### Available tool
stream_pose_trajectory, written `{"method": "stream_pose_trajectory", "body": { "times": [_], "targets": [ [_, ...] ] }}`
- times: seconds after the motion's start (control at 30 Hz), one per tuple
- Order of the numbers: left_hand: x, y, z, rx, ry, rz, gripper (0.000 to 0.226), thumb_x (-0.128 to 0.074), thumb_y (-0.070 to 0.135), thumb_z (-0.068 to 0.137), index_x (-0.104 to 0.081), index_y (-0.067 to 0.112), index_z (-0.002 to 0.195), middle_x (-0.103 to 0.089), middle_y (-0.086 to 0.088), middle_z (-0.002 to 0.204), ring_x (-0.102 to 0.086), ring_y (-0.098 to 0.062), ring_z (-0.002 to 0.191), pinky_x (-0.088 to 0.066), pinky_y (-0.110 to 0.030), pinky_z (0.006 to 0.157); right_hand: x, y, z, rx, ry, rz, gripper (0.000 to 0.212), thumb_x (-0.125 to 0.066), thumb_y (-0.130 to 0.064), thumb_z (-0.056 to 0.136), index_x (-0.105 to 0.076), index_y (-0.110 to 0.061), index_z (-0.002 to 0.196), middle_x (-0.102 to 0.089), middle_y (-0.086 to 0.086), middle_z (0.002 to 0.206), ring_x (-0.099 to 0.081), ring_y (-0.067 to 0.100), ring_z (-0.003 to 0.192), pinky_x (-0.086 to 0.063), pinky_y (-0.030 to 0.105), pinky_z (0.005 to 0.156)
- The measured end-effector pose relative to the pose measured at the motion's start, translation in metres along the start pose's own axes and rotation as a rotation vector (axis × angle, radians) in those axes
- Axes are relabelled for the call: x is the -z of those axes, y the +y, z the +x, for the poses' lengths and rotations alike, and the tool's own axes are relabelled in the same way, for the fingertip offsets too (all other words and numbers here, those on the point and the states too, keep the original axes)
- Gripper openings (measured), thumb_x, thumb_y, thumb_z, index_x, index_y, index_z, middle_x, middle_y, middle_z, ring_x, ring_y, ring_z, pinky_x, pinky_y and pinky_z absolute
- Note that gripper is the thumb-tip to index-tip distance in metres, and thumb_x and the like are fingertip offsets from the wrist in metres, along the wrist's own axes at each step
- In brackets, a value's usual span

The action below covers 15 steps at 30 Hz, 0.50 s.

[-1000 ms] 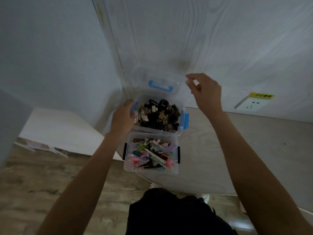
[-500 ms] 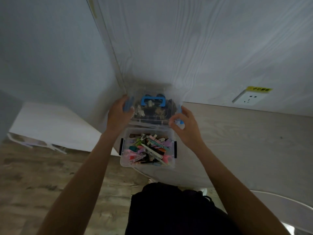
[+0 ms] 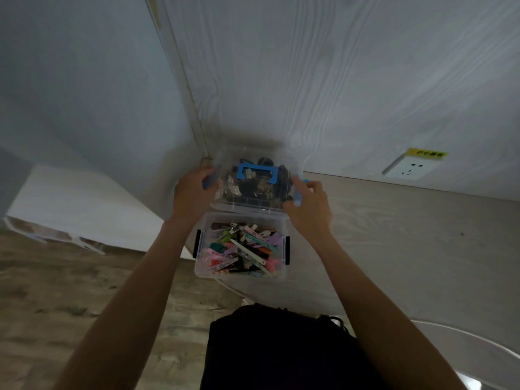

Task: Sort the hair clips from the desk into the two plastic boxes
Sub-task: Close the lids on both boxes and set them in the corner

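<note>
Both hands are on the far box [image 3: 254, 187] now, the clear one with the blue handle [image 3: 257, 175] on its lid, tucked at the desk's [image 3: 408, 235] back left corner, close to the wall. The left hand [image 3: 194, 190] cups the box's left end, fingers curled around the blue latch [image 3: 209, 180] there. The right hand [image 3: 308, 205] mirrors it on the right end, thumb and fingertips pinching at the other blue latch [image 3: 298, 192]. A hand at each end like that reads as clamping the lid down, with one side steadying against the other's push.

Through the clear lid, dark hair clips [image 3: 253, 190], browns and blacks, lie heaped inside. Just in front, touching or nearly touching it, sits the near box [image 3: 242, 244] at the desk's front left edge, no lid on it, black clasps hanging at its sides, piled with bright hair clips [image 3: 243, 249] in pink, green and purple. So the sorting looks done by shade, and no loose clip shows on the bare desk.

Hard to say whether either latch is snapped home; the fingers cover both and the picture is dim and soft there. The near box's lid is nowhere in view. A wall socket [image 3: 410, 171] sits over at the right, its yellow label unreadable.
</note>
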<state>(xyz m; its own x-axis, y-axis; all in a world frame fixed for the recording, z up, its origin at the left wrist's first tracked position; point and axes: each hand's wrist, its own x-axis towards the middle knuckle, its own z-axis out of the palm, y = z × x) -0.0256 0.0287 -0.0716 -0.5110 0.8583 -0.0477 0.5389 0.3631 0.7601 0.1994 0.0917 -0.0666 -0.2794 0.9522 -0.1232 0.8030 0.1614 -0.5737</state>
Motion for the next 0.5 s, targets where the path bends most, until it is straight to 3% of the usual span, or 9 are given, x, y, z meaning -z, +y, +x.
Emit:
{"method": "stream_pose_trajectory", "body": {
  "times": [0.07,0.17,0.23,0.3,0.33,0.4,0.5],
  "targets": [
    [-0.001,-0.003,0.0,-0.031,-0.015,0.048,0.036,-0.061,0.017,0.087,-0.058,0.009,0.122,-0.06,-0.011,0.123,-0.059,-0.027,0.105,-0.047,-0.035,0.092,0.001,-0.001,0.001,0.036,0.056,-0.198,0.049,-0.048,-0.028,0.09,-0.038,-0.028,0.138,-0.041,0.008,0.132,-0.044,0.029,0.111,-0.042,0.04,0.087],
    [0.001,-0.004,0.001,-0.077,-0.007,0.153,0.037,-0.063,0.022,0.086,-0.06,0.011,0.12,-0.059,-0.009,0.125,-0.057,-0.027,0.109,-0.046,-0.034,0.092,0.001,0.005,0.012,-0.016,0.081,-0.156,0.035,-0.047,-0.03,0.093,-0.048,-0.033,0.128,-0.038,0.01,0.136,-0.039,0.032,0.121,-0.04,0.044,0.095],
    [0.001,-0.002,0.003,-0.088,0.026,0.182,0.035,-0.065,0.024,0.084,-0.062,0.015,0.118,-0.061,-0.007,0.124,-0.056,-0.026,0.11,-0.045,-0.031,0.089,0.001,0.01,0.023,-0.088,-0.012,0.163,0.031,-0.051,-0.021,0.091,-0.05,-0.031,0.121,-0.043,0.014,0.13,-0.045,0.035,0.118,-0.046,0.046,0.092],
    [0.001,0.002,0.002,-0.068,0.051,0.152,0.036,-0.067,0.023,0.083,-0.062,0.016,0.117,-0.061,-0.006,0.123,-0.056,-0.024,0.11,-0.042,-0.027,0.087,0.003,0.011,0.026,-0.236,-0.093,0.632,0.04,-0.055,-0.01,0.088,-0.043,-0.027,0.122,-0.055,0.011,0.105,-0.057,0.03,0.099,-0.053,0.041,0.076],
    [-0.002,0.001,0.003,-0.019,0.058,0.078,0.038,-0.068,0.022,0.082,-0.059,0.016,0.119,-0.06,-0.006,0.124,-0.056,-0.023,0.111,-0.043,-0.029,0.088,0.005,0.011,0.027,-0.337,-0.123,0.82,0.047,-0.058,-0.007,0.087,-0.037,-0.027,0.125,-0.056,0.008,0.096,-0.059,0.025,0.09,-0.053,0.036,0.069],
    [-0.005,0.0,0.005,0.191,0.042,-0.196,0.053,-0.069,0.025,0.081,-0.049,0.017,0.129,-0.054,-0.005,0.129,-0.055,-0.021,0.112,-0.048,-0.033,0.089,0.007,0.012,0.028,-0.465,-0.101,0.96,0.061,-0.065,-0.006,0.083,-0.031,-0.025,0.13,-0.056,0.008,0.095,-0.058,0.021,0.085,-0.051,0.029,0.064],
    [-0.009,-0.002,0.006,0.42,-0.052,-0.381,0.069,-0.067,0.033,0.083,-0.034,0.014,0.14,-0.049,-0.008,0.136,-0.056,-0.02,0.107,-0.05,-0.033,0.087,-0.001,0.011,0.03,-0.491,0.034,0.798,0.061,-0.069,-0.016,0.081,-0.036,-0.014,0.133,-0.059,0.013,0.108,-0.058,0.021,0.092,-0.049,0.032,0.078]
  ]
}}
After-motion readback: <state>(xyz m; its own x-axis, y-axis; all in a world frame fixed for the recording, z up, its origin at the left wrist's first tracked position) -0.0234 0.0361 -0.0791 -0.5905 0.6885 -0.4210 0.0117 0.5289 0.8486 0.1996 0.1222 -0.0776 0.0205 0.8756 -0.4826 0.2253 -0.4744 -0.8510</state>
